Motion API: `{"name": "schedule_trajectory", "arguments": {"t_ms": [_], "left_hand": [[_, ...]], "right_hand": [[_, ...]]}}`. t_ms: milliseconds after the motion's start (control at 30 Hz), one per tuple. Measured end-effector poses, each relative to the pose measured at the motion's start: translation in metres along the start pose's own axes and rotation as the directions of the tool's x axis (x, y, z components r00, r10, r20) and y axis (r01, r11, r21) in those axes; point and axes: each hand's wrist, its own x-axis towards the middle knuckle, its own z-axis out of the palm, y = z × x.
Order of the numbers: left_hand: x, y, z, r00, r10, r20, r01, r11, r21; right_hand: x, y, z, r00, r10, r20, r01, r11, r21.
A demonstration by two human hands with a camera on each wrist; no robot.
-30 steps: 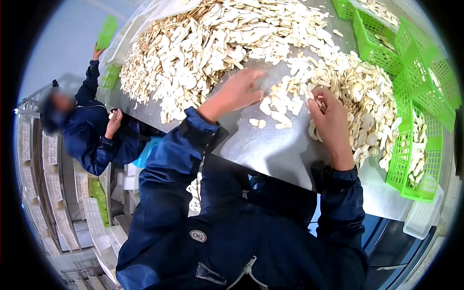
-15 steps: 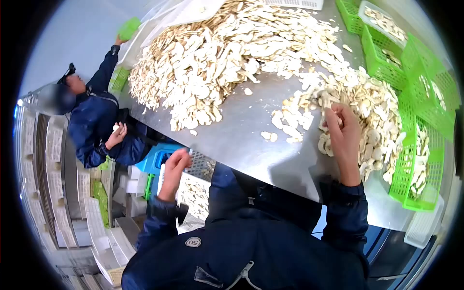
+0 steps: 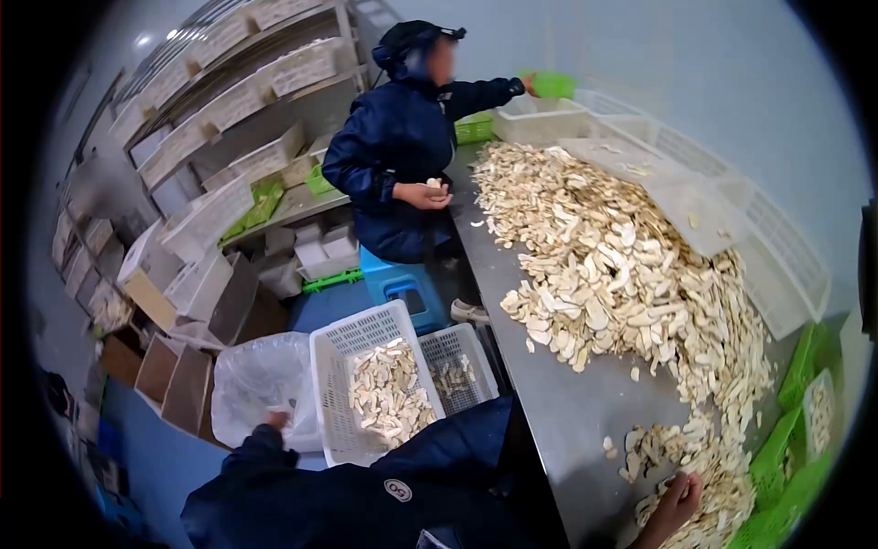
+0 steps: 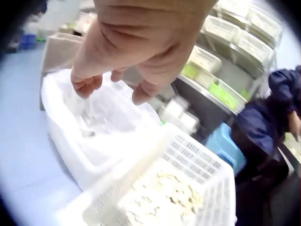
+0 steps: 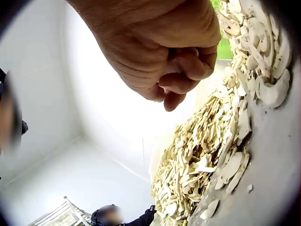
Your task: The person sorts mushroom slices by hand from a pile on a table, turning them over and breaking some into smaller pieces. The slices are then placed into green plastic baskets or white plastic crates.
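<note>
My left hand (image 3: 277, 420) reaches down over a bin lined with a clear plastic bag (image 3: 261, 371). In the left wrist view its fingers (image 4: 87, 84) hang apart and loosely bent above the bag's opening, with nothing between them. A few blurred bits show inside the bag. On the right, my right hand (image 3: 677, 503) is held over the near end of a pile of dried mushroom slices (image 3: 631, 284) on the metal table. Its fingers (image 5: 181, 82) are curled in against the thumb. A tiny pale spot shows between them; I cannot tell whether it is a slice.
A white perforated basket of slices (image 3: 334, 366) stands beside the bin, with a smaller grey basket (image 3: 485, 366) next to it. Green baskets (image 3: 796, 384) line the table's right side. Another person (image 3: 393, 156) stands at the far end, near a blue stool (image 3: 402, 284).
The view has swung left toward the floor baskets. My left hand has gone from above the table, past its edge, to over the bagged bin. My right hand stays by the pile.
</note>
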Motion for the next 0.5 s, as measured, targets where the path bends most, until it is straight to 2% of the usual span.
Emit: {"name": "schedule_trajectory", "arguments": {"t_ms": [33, 67, 100, 133, 167, 267, 333, 433, 500], "left_hand": [[-0.005, -0.034, -0.008, 0.909, -0.415, -0.052, 0.405, 0.904, -0.137], [-0.012, -0.068, -0.021, 0.678, -0.728, -0.102, 0.683, 0.675, -0.278], [-0.023, -0.098, -0.041, 0.481, -0.864, -0.149, 0.788, 0.501, -0.357], [-0.034, -0.130, -0.066, 0.317, -0.926, -0.205, 0.828, 0.376, -0.416], [-0.049, -0.155, -0.083, 0.199, -0.961, -0.192, 0.842, 0.268, -0.468], [-0.072, -0.241, -0.172, 0.007, -0.957, -0.291, 0.778, 0.188, -0.600], [-0.086, -0.293, -0.256, -0.114, -0.906, -0.407, 0.684, 0.225, -0.694], [-0.096, -0.337, -0.404, -0.296, -0.721, -0.626, 0.521, 0.427, -0.739], [-0.094, -0.328, -0.511, -0.457, -0.452, -0.766, 0.447, 0.628, -0.637]], "right_hand": [[-0.002, -0.002, 0.001, 0.997, -0.075, -0.020, 0.075, 0.997, -0.029], [-0.003, -0.007, 0.002, 0.987, -0.154, -0.044, 0.151, 0.987, -0.059], [-0.008, -0.017, 0.005, 0.993, -0.106, -0.044, 0.107, 0.994, 0.022], [-0.009, -0.021, 0.006, 0.990, -0.136, -0.026, 0.137, 0.990, 0.023], [-0.009, -0.023, 0.006, 0.986, -0.164, -0.007, 0.164, 0.986, 0.023], [-0.008, -0.013, 0.012, 0.989, -0.150, -0.010, 0.150, 0.980, 0.132], [-0.006, -0.009, 0.011, 0.990, -0.139, 0.011, 0.136, 0.980, 0.143], [-0.008, -0.013, 0.009, 0.993, -0.120, -0.011, 0.121, 0.984, 0.135], [-0.012, -0.022, 0.010, 0.997, -0.079, -0.021, 0.081, 0.981, 0.175]]}}
